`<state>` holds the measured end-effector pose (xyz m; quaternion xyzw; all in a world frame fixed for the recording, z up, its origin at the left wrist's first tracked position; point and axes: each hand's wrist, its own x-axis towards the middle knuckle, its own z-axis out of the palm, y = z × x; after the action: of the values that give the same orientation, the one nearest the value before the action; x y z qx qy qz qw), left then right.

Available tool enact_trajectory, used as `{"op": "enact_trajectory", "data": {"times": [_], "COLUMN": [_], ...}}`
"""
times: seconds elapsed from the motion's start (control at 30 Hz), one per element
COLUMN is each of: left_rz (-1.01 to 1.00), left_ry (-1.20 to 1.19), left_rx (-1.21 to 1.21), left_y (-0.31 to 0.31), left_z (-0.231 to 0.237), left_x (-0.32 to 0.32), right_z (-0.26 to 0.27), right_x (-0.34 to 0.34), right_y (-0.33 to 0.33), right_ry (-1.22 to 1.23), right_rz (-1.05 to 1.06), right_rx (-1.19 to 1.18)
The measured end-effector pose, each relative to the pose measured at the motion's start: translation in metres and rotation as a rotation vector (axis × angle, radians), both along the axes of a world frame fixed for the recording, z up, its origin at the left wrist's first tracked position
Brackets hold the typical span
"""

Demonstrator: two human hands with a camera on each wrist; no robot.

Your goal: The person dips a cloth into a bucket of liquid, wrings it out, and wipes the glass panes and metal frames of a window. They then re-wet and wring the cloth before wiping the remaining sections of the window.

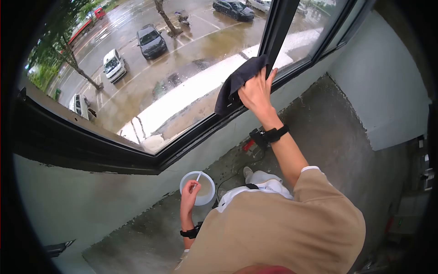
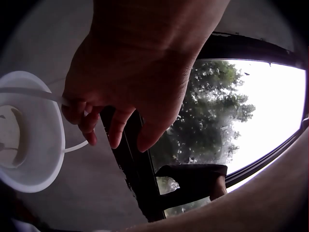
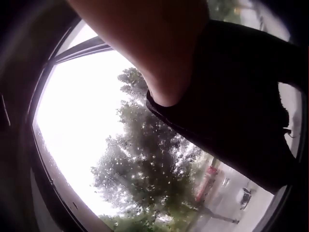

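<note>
My right hand [image 1: 257,92] holds a dark cloth [image 1: 230,89] against the lower window frame, beside the upright bar. Two of its fingers show extended at the cloth's edge; others are hidden by the fabric. In the right wrist view the cloth [image 3: 236,106] spreads from the palm across the glass. Lower down, my left hand [image 1: 189,195] curls its fingers round the white handle [image 2: 31,93] of a white bucket [image 1: 211,192]. Murky liquid [image 1: 204,186] shows inside the bucket.
The black window frame [image 1: 180,150] runs above a low pale wall [image 1: 114,189]. Bare concrete floor [image 1: 315,114] lies below. A red object [image 1: 248,145] and a thin cable [image 1: 232,176] are near the wall. Wet parking with cars [image 1: 151,41] shows outside.
</note>
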<state>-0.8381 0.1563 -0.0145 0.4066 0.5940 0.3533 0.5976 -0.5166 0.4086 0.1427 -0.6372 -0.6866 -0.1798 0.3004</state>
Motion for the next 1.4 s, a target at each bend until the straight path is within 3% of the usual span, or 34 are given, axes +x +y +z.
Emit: {"op": "enact_trajectory", "data": {"times": [0.07,0.1,0.13,0.23,0.27,0.3,0.33,0.4,0.43,0.5,0.57,0.63,0.67,0.7,0.93,1.4], "left_rz": [0.009,0.028,0.022,0.044,0.059,0.075,0.088,0.108,0.113,0.128,0.161,0.175,0.191,0.207,0.245,0.193], "left_ry": [0.04,0.04,0.064,0.095,0.089,0.083,0.091,0.09,0.087,0.105,0.123,0.129,0.121,0.113,0.057,0.021], "left_rx": [0.013,0.016,0.012,0.0,0.001,0.002,0.002,-0.009,-0.012,-0.012,-0.041,-0.056,-0.051,-0.046,-0.043,0.014], "left_y": [-0.001,0.0,-0.001,0.001,0.003,0.005,0.007,0.01,0.013,0.012,0.014,0.015,0.015,0.016,0.013,0.024], "left_z": [-0.003,-0.004,-0.004,-0.002,-0.001,0.0,-0.001,0.004,0.007,0.003,0.012,0.014,0.014,0.014,0.018,0.012], "left_x": [0.004,0.007,0.009,0.022,0.028,0.033,0.038,0.053,0.061,0.075,0.092,0.107,0.114,0.121,0.162,0.136], "right_z": [-0.007,0.0,-0.018,-0.108,-0.06,-0.055,-0.085,-0.198,-0.177,-0.095,-0.093,-0.099,-0.107,-0.115,-0.12,-0.104], "right_x": [0.013,0.023,0.038,0.081,0.071,0.082,0.102,0.181,0.179,0.159,0.158,0.179,0.172,0.205,0.219,0.202], "right_y": [-0.002,-0.013,-0.014,-0.008,-0.039,-0.046,-0.055,-0.074,-0.086,-0.111,-0.071,-0.113,-0.099,-0.136,-0.126,-0.131], "right_ry": [0.228,0.099,0.098,1.73,1.411,1.9,1.635,1.537,1.539,0.665,0.721,0.827,0.879,0.931,1.281,1.937], "right_rz": [0.169,0.17,0.19,0.963,1.043,1.644,0.842,0.714,0.72,0.38,0.39,0.39,0.388,0.385,0.369,0.332], "right_rx": [-0.043,-0.203,-0.203,-0.008,0.004,-0.142,-0.195,-0.44,-0.454,-0.593,-0.616,-0.642,-0.655,-0.667,-0.731,-0.723]}}
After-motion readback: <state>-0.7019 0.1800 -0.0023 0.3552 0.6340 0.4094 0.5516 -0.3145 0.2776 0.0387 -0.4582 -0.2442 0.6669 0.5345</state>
